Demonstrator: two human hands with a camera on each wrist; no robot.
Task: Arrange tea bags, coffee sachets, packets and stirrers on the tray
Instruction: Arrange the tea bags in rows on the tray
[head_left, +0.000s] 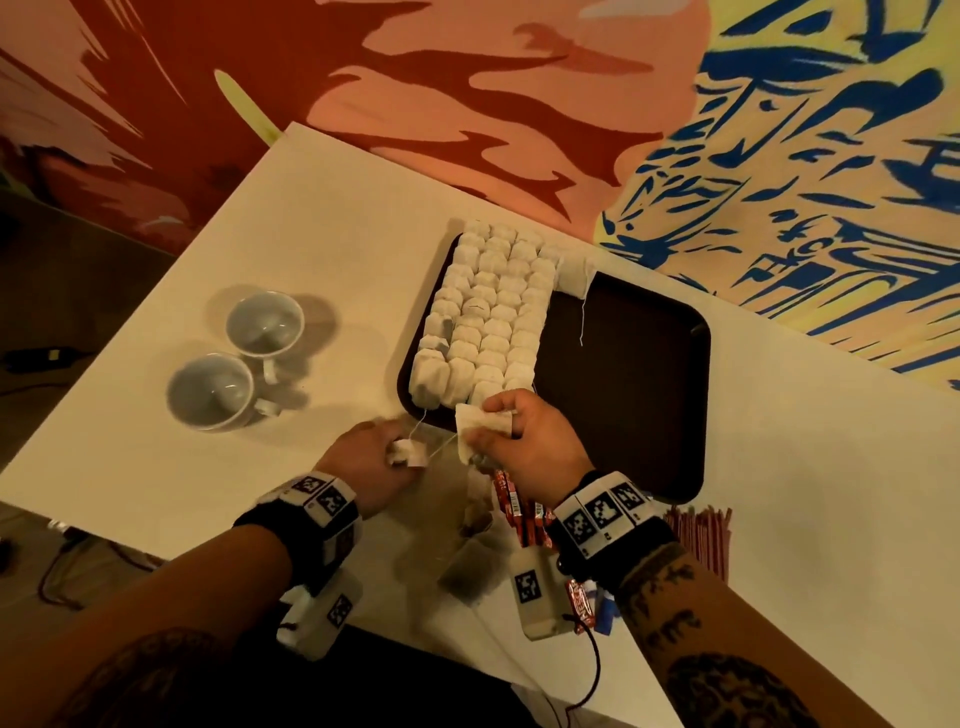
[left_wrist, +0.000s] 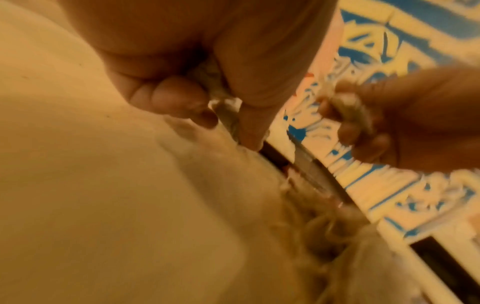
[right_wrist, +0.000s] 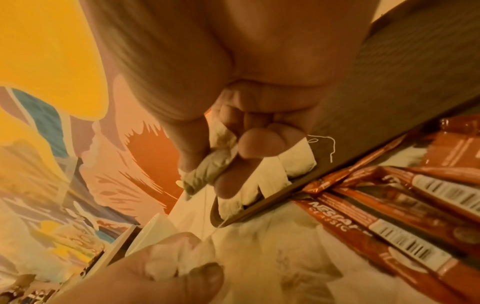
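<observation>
Filling the left half of the dark brown rectangular plastic tray (head_left: 639, 374), rows of white paper tea bags (head_left: 488, 312) lie packed side by side, reaching from the far edge to the near edge, while the right half of the tray shows only its dark floor and one thin white string (head_left: 583, 317) that hangs down from a bag at the far corner. The tray stands on the cream-white bench (head_left: 322, 234), close to its far edge. Just above the near edge of the tray, the right hand (head_left: 524, 441) pinches one white tea bag (head_left: 485, 423) between the thumb and the curled fingers; in the right wrist view this bag looks folded and creased. The left hand (head_left: 363, 462), low over the bench and just beside the right one, pinches a small white paper tag (head_left: 408, 453), and a thin thread runs from it toward the held bag. Two pale grey ceramic cups with handles (head_left: 239, 358) stand on the bench left of the tray; whether they hold anything I cannot tell. Under the right wrist lie red coffee sachets (head_left: 519, 512), some loose tea bags (head_left: 467, 566) in the shadow, and a bundle of thin red stirrers (head_left: 701, 535) near the right forearm. Behind the bench there is a painted wall (head_left: 467, 93) with red, pink, yellow and blue shapes.
</observation>
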